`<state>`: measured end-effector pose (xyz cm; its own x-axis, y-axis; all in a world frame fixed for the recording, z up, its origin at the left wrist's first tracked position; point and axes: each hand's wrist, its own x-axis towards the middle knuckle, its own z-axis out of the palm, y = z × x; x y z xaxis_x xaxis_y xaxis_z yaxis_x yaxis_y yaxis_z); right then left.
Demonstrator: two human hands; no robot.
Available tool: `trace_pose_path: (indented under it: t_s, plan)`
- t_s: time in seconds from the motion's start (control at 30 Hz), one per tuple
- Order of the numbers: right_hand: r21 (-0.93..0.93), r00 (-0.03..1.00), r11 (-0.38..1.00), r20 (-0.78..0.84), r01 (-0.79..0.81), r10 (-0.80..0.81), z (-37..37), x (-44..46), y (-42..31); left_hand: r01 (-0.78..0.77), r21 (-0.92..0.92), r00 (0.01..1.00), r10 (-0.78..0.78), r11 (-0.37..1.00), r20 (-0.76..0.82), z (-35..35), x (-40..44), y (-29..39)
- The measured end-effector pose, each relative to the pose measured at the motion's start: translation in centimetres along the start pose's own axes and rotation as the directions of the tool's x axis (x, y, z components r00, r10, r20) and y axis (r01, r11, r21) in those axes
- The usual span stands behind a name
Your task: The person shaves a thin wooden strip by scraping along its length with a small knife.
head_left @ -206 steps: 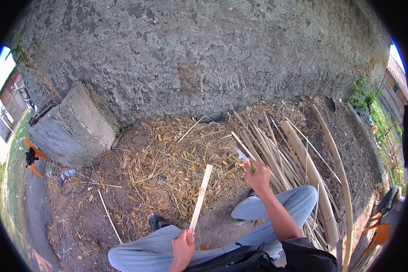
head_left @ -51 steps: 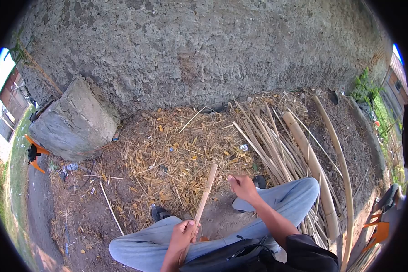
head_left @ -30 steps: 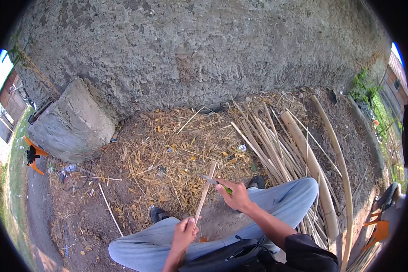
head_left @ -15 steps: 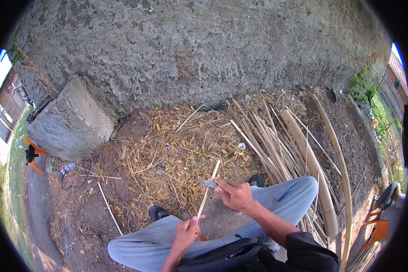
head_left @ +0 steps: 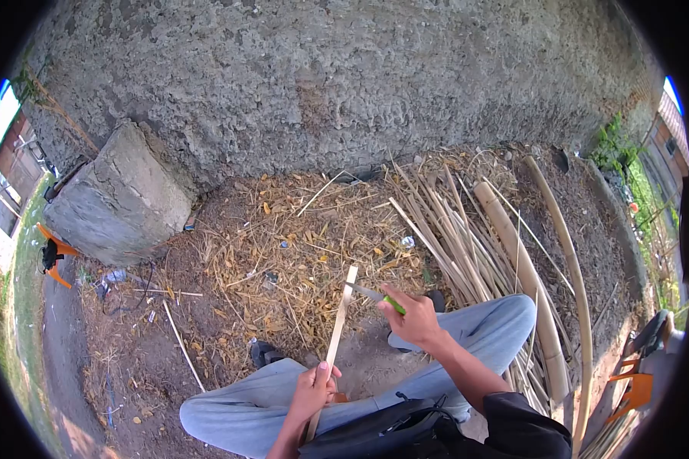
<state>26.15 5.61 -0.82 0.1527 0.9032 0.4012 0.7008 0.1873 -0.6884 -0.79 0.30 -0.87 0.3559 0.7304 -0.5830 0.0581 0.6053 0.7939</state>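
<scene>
My left hand (head_left: 311,393) is closed round the lower part of a pale bamboo strip (head_left: 338,321), which slants up and away from my lap. In my right hand (head_left: 415,317) is a knife (head_left: 393,304) with a green handle, and the fingers are wrapped round that handle. Its blade points left and reaches the strip near the upper end; whether it touches or only overlaps is too small to tell. My bent legs in light blue trousers lie on both sides of the strip.
Split bamboo strips (head_left: 461,249) lie piled to the right, beside a thick bamboo pole (head_left: 522,268) and a long curved pole (head_left: 566,252). A concrete block (head_left: 122,206) stands at the left against the rough wall (head_left: 344,84). Dry leaves and litter cover the ground.
The strip now shows its wide pale face instead of a narrow edge. My right hand has shifted slightly right and up with the knife, after appearing near the strip's middle half a second ago.
</scene>
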Motion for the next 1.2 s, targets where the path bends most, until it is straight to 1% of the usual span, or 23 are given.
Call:
trace_pose_path:
  t_s: [0.03, 0.07, 0.13, 0.27, 0.33, 0.43, 0.47, 0.53, 0.57, 0.63, 0.67, 0.73, 0.8, 0.87, 0.9, 0.93, 0.97, 1.0, 1.03, 1.07, 1.13, 1.17, 1.2]
  plan:
    - [-0.006, 0.994, 0.997, 0.082, 0.072, -0.071, 0.3, -0.6, -0.6, -0.019, 0.016, 1.000, 0.020, 1.000, -0.018, 0.1, 0.2, 0.1]
    - [-0.006, 0.994, 0.998, 0.081, 0.070, -0.069, 0.5, -0.8, -0.8, -0.018, 0.017, 1.000, 0.019, 1.000, -0.017, 0.2, 0.2, 0.2]
    - [-0.003, 0.983, 0.985, 0.077, 0.170, -0.169, 0.8, -1.2, -1.0, -0.054, 0.086, 0.999, 0.053, 0.995, 0.009, 0.3, 0.0, 0.2]
    - [-0.040, 0.981, 0.982, 0.064, 0.186, -0.183, 0.7, -1.0, -1.1, -0.049, 0.084, 0.999, 0.048, 0.995, 0.014, 0.5, -0.1, 0.2]
    - [-0.143, 0.975, 0.966, 0.084, 0.214, -0.204, 0.5, -0.7, -1.3, -0.002, 0.072, 1.000, 0.001, 0.997, 0.009, 0.3, 0.0, 0.1]
    - [-0.165, 0.972, 0.959, 0.006, 0.232, -0.234, 1.0, -0.7, -1.0, 0.029, 0.060, 0.999, -0.030, 0.998, 0.014, 0.1, -0.1, 0.4]
    - [-0.165, 0.972, 0.958, 0.007, 0.233, -0.235, 1.0, -0.6, -0.9, 0.029, 0.059, 0.999, -0.030, 0.998, 0.013, 0.2, -0.2, 0.4]
    - [-0.235, 0.989, 0.961, 0.000, 0.147, -0.151, 0.8, -0.3, -0.7, 0.007, 0.104, 1.000, -0.008, 0.995, 0.004, 0.5, -0.4, 0.2]
    - [-0.235, 0.989, 0.961, -0.001, 0.147, -0.151, 0.9, -0.4, -0.4, 0.007, 0.105, 1.000, -0.007, 0.994, 0.005, 0.5, -0.1, -0.3]
    - [-0.226, 0.987, 0.962, -0.012, 0.154, -0.161, 1.3, -0.5, 0.0, -0.114, 0.224, 0.992, 0.124, 0.968, -0.031, 0.6, 0.4, -1.2]
    - [-0.230, 0.987, 0.961, -0.016, 0.153, -0.161, 1.4, -0.4, 0.2, -0.117, 0.225, 0.992, 0.126, 0.967, -0.026, 0.5, 0.7, -1.5]
    - [-0.245, 0.982, 0.956, -0.057, 0.160, -0.179, 1.4, 0.1, 0.3, -0.063, 0.147, 0.998, 0.066, 0.987, -0.012, 0.5, 0.7, -1.4]
    - [-0.274, 0.983, 0.957, -0.179, -0.095, 0.046, 1.4, 1.9, 3.1, -0.044, 0.166, 0.999, 0.043, 0.985, 0.014, 0.4, -0.6, -2.5]
    - [-0.390, 0.953, 0.870, -0.152, -0.302, 0.262, -1.6, 4.7, 6.6, -0.030, 0.199, 0.999, 0.023, 0.979, 0.038, 0.0, -1.8, -2.2]
    - [-0.354, 0.944, 0.879, -0.199, -0.320, 0.264, -2.5, 5.3, 7.1, -0.060, 0.204, 0.998, 0.058, 0.977, 0.013, -0.1, -2.6, -1.7]
    - [-0.321, 0.937, 0.883, -0.195, -0.341, 0.291, -2.5, 5.5, 7.2, -0.087, 0.199, 0.996, 0.092, 0.976, -0.018, -0.1, -3.1, -1.7]
    - [-0.292, 0.929, 0.884, -0.185, -0.364, 0.322, -2.6, 5.3, 7.1, -0.077, 0.188, 0.996, 0.084, 0.979, -0.027, -0.1, -3.1, -1.7]
    - [-0.295, 0.930, 0.884, -0.174, -0.363, 0.323, -2.7, 4.7, 5.9, -0.038, 0.100, 0.999, 0.040, 0.994, -0.019, -0.3, -2.8, -1.4]
    - [-0.223, 0.955, 0.931, -0.134, -0.290, 0.265, -2.5, 4.2, 3.7, -0.007, 0.013, 1.000, 0.007, 1.000, -0.005, -0.4, -2.3, -0.7]
    - [-0.146, 0.975, 0.966, -0.103, -0.213, 0.199, -2.1, 3.8, 2.0, 0.035, 0.010, 0.999, -0.035, 0.999, -0.008, -0.4, -2.0, -0.1]
    - [-0.041, 0.998, 0.998, -0.047, -0.042, 0.040, -1.0, 2.2, 0.6, 0.044, 0.025, 0.999, -0.044, 0.999, 0.009, -0.5, -1.2, 0.0]
    - [-0.039, 0.998, 0.998, -0.050, -0.047, 0.045, -0.5, 1.4, -0.2, 0.059, 0.041, 0.998, -0.060, 0.997, 0.025, -0.5, -1.0, -0.1]
    - [-0.037, 0.999, 0.999, -0.037, 0.016, -0.017, 0.1, 0.6, -1.0, 0.062, 0.048, 0.998, -0.063, 0.997, 0.026, -0.4, -0.9, 0.2]
